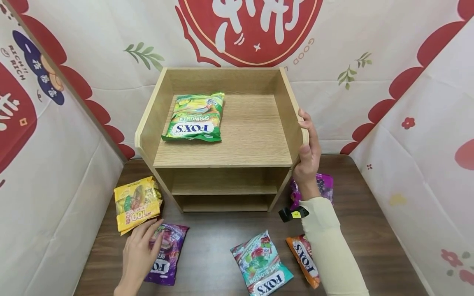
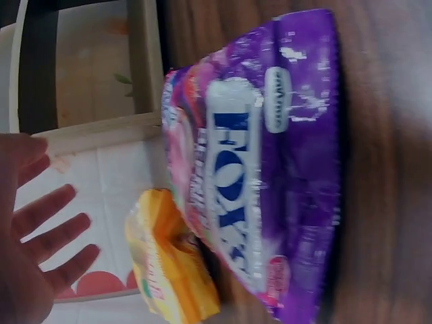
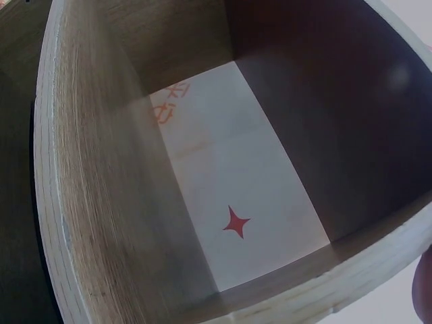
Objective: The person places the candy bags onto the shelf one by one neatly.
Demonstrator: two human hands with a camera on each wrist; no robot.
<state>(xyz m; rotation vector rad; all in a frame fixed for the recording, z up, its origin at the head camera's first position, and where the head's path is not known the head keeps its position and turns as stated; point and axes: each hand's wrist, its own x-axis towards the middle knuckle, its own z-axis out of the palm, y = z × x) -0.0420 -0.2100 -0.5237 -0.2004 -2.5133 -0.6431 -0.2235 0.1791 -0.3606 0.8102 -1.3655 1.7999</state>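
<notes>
My left hand hovers over a purple bag of FOX'S candy lying on the table, front left. Its fingers are spread and loosely bent; the left wrist view shows them apart from the purple bag. Just beyond is a yellow candy bag. With fingers outside and thumb toward the front edge, my right hand grips the right side panel of a small wooden shelf. A green FOX'S Spring Tea bag lies on the left of its top board. The right wrist view looks into the shelf.
A teal FOX'S Mint Blossom bag lies at the front. Beside it an orange FOX'S bag is partly covered by the right sleeve. Another purple bag sits behind the right wrist. Printed cloth walls enclose the table.
</notes>
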